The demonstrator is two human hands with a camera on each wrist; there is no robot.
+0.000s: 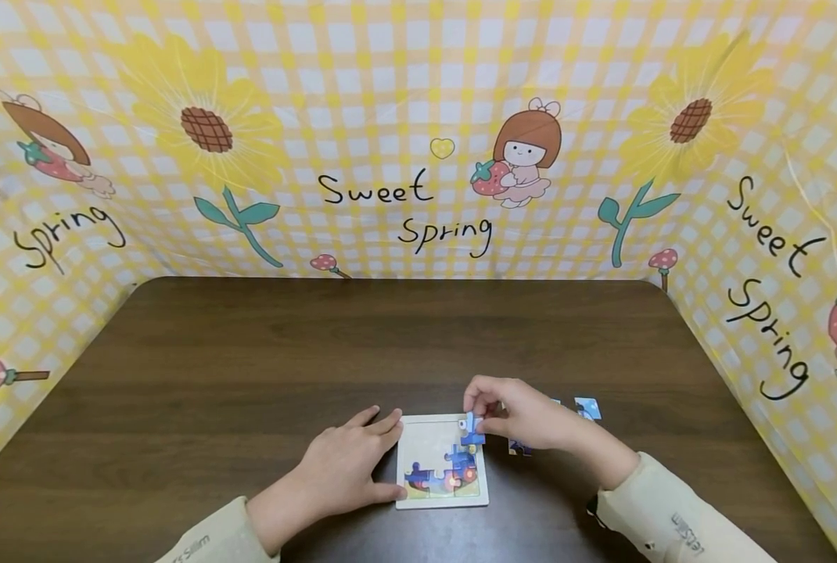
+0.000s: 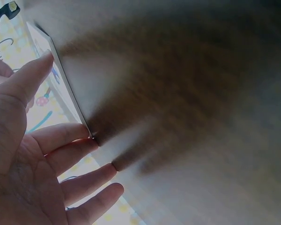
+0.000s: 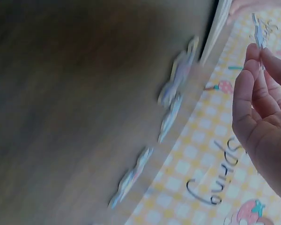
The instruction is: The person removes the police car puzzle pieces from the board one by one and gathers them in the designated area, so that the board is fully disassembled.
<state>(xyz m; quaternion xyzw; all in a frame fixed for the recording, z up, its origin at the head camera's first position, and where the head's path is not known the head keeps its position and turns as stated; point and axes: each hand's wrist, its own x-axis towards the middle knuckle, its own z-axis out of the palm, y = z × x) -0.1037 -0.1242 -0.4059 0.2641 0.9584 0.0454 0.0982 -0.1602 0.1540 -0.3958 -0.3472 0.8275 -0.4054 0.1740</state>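
Note:
A square puzzle tray [image 1: 443, 503] lies on the table, with joined pieces [image 1: 450, 478] along its bottom and lower right. Thumb and fingers of my right hand [image 1: 520, 413] pinch a blue and white piece [image 1: 471, 432] over the tray's upper right; in the right wrist view the same piece [image 3: 258, 35] stands edge-on between the fingertips of the right hand [image 3: 267, 103]. My left hand [image 1: 341, 465] touches the tray's left edge with spread fingers. In the left wrist view, thumb and fingers of the left hand [image 2: 42, 154] rest at the tray's rim [image 2: 70, 89].
Loose pieces lie right of the tray, among them a light blue one [image 1: 588, 407] and a dark blue one [image 1: 519, 448], partly behind the right hand. A checked cloth [image 1: 390, 94] surrounds the brown table [image 1: 285, 344] at the back and sides.

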